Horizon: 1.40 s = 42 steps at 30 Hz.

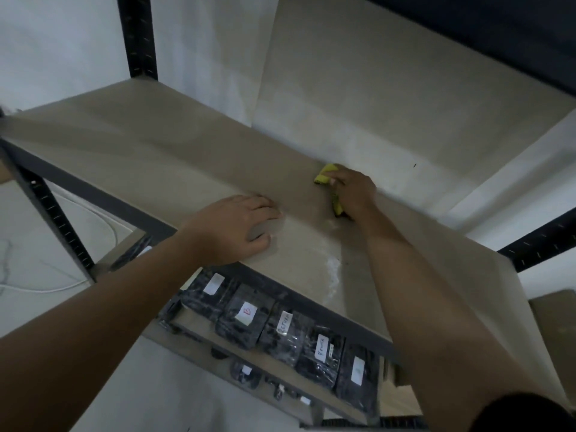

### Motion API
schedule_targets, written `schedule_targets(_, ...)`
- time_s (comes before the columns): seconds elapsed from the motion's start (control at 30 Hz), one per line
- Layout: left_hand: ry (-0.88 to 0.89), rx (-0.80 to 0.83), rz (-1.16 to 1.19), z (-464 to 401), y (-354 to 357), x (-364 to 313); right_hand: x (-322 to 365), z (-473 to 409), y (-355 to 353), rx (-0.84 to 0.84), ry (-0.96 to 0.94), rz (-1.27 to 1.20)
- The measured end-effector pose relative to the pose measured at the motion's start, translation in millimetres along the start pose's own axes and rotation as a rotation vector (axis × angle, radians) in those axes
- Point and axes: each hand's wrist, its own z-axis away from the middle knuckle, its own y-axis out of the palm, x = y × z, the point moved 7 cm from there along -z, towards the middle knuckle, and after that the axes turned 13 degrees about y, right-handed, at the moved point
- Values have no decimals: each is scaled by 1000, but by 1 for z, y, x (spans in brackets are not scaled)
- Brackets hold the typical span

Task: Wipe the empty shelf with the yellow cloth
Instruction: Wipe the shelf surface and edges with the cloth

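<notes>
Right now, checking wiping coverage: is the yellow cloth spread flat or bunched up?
Bunched up. The yellow cloth shows only as crumpled bits around the right hand gripping it.

Yellow cloth point(324, 177) mostly under right hand point(353, 193)

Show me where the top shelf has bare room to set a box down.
The beige shelf board is bare from the black corner post to the left hand. Right of the right hand gripping the yellow cloth, a bare strip follows the wall. The lower shelf is crowded with labelled black bags.
</notes>
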Motion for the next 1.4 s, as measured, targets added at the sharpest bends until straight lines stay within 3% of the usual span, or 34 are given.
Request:
schedule_targets(0.1, 6, -24, 3, 1, -4, -2, 9, 44, 4, 146, -119, -152)
schedule_targets(0.2, 23, -45, 7, 1, -5, -3, 2, 101, 2, 333, -89, -391)
schedule_targets(0.4, 38, -31, -4, 0, -6, -5, -10, 173, -12, 472, -54, -514)
schedule_targets(0.47, 41, -22, -4, 0, -6, -5, -18, 167, -31, 388, -32, -611)
schedule_targets(0.53, 44, -17, 2, 0, -6, -6, -39, 152, -53, 201, 24, -624)
schedule_targets(0.63, 50, -12, 0, -1, -6, -8, -92, 138, -62, -45, 221, -175)
schedule_targets(0.7, 56, -2, -14, 0, -5, -9, -107, 140, -48, -42, 232, 180)
schedule_targets(0.77, 67, -7, -21, 0, -6, -9, -100, 146, -37, -17, 189, 310)
schedule_targets(0.93, 87, -39, -3, 0, -8, -10, -49, 187, -29, -109, 141, 182)
schedule_targets(1.03, 97, -28, 7, 1, -9, -11, -22, 217, -22, -128, 62, -13)
schedule_targets(1.13, 130, 32, 10, 5, -9, -14, -27, 216, -36, -36, 155, -361)
schedule_targets(1.2, 156, 65, -6, 16, -7, -10, -51, 207, -61, -156, 273, -505)
schedule_targets(1.27, 175, 58, -77, 31, -6, -4, -83, 200, -76, -251, 424, -366)
schedule_targets(1.33, 180, 57, -142, 42, -4, -2, -100, 193, -67, -168, 493, -29)
schedule_targets(1.4, 168, 66, -163, 42, -2, -2, -100, 181, -51, -100, 494, 142)
